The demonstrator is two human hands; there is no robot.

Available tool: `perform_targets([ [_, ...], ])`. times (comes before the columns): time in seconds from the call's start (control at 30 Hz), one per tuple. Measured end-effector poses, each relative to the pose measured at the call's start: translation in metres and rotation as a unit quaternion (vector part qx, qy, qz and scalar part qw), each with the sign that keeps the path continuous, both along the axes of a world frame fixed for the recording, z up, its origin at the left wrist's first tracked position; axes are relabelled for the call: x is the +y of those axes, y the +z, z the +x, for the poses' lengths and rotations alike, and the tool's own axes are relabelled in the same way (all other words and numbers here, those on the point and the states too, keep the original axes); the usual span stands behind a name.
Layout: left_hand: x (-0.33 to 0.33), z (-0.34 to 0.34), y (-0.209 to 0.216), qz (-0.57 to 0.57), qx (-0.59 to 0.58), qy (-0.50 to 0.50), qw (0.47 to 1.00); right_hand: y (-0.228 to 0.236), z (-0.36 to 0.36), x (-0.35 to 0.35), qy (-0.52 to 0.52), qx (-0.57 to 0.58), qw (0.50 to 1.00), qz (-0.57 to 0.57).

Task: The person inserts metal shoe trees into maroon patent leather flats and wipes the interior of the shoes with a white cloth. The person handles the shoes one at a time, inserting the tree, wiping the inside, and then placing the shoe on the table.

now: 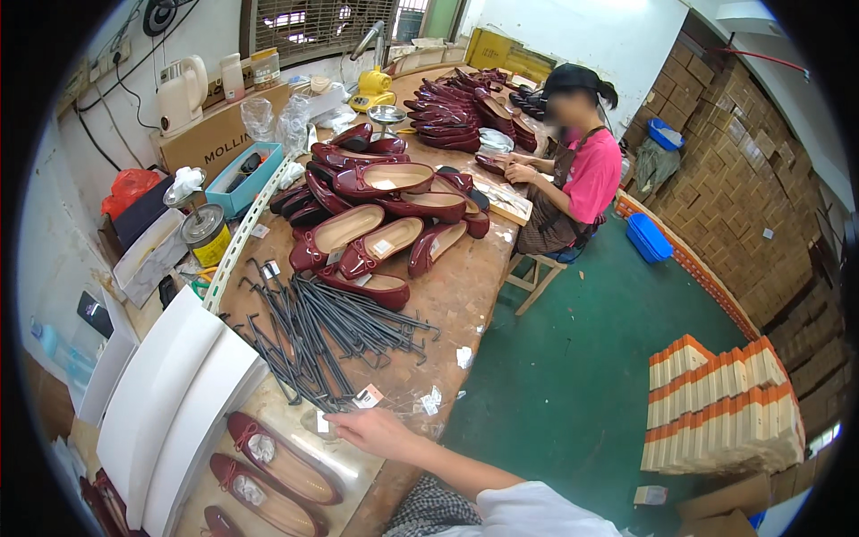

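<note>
My right hand (pixel 380 433) reaches left over the near part of the table, its fingers closed at the edge of a small white label (pixel 322 421). Just beyond the fingertips lies a loose heap of thin dark rods with hooked ends (pixel 331 327). On the near side, a pair of dark red ballet flats lies with crumpled paper in the toes: one flat (pixel 291 461) and, beside it, another flat (pixel 259 501). A small orange and white card (pixel 368 396) lies next to my hand. My left hand is out of the picture.
Dark red flats (pixel 385 179) are piled beyond the rods. White box parts (pixel 170 394) stand at the left, near a tin can (pixel 206 234) and a turquoise bin (pixel 243 179). Across the table a co-worker (pixel 582 170) sits handling a shoe. Stacked boxes (pixel 725 403) stand on the green floor.
</note>
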State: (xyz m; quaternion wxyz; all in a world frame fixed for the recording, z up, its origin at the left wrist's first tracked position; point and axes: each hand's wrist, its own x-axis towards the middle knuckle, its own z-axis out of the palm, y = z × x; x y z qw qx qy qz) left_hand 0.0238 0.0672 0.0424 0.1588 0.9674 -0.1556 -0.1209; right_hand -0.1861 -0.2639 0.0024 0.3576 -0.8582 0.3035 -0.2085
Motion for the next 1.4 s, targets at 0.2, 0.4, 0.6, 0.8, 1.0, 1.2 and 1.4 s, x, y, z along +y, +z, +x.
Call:
perform_targets([
  [0.2,-0.004,-0.002,0.006,-0.025,-0.001,-0.012,1.000,-0.006,0.003,-0.002,0.006,0.011,1.000,-0.002],
  [0.4,-0.008,-0.005,0.010,-0.039,0.006,-0.013,0.999,-0.003,0.001,-0.001,0.009,0.016,1.000,-0.012],
  [0.6,0.001,0.003,-0.012,0.032,0.009,-0.030,0.999,-0.004,-0.002,0.000,0.028,0.060,0.998,0.005],
  [0.8,0.061,0.045,-0.076,-0.122,-0.007,-0.108,0.987,-0.010,-0.005,-0.005,0.056,0.043,0.997,-0.012],
  [1.0,0.069,0.023,-0.032,0.001,-0.188,0.038,0.981,0.022,-0.028,-0.061,-0.089,0.054,0.994,-0.031],
  [1.2,-0.023,-0.008,-0.018,-0.181,0.054,0.019,0.982,-0.030,0.036,-0.110,-0.147,0.180,0.959,-0.164],
  [1.4,-0.064,-0.013,-0.052,-0.295,0.146,-0.023,0.944,-0.007,0.015,-0.107,-0.137,0.119,0.973,-0.146],
])
